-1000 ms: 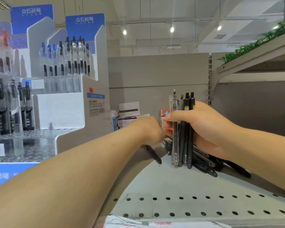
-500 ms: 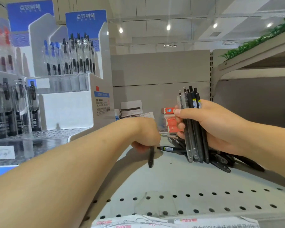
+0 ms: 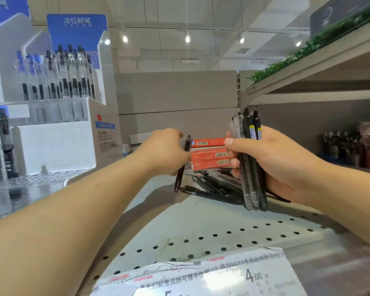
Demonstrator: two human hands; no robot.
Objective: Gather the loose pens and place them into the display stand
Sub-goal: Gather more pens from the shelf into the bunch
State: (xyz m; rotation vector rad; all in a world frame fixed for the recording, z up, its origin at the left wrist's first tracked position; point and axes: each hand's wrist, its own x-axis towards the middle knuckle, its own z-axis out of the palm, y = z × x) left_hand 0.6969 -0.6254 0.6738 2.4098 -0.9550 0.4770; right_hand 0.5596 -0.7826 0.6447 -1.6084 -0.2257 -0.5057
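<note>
My right hand (image 3: 280, 163) grips an upright bundle of black pens (image 3: 251, 165), tips down, just above the shelf. My left hand (image 3: 163, 149) holds a single black pen (image 3: 182, 165) nearly upright, a short way left of the bundle and lifted off the shelf. Several loose black pens (image 3: 214, 186) lie in a heap on the grey shelf between and below my hands. The white and blue display stand (image 3: 56, 144) rises at the left, its clear tiers holding rows of upright pens.
Three stacked red boxes (image 3: 209, 153) sit behind the pen heap against the back panel. A perforated shelf edge (image 3: 201, 240) with a price label strip (image 3: 201, 274) runs along the front. More stock (image 3: 348, 146) stands on the shelf at the right.
My left hand has lifted one black pen off the shelf and turned it upright, closer to the bundle. My right hand has stayed in place with its bundle.
</note>
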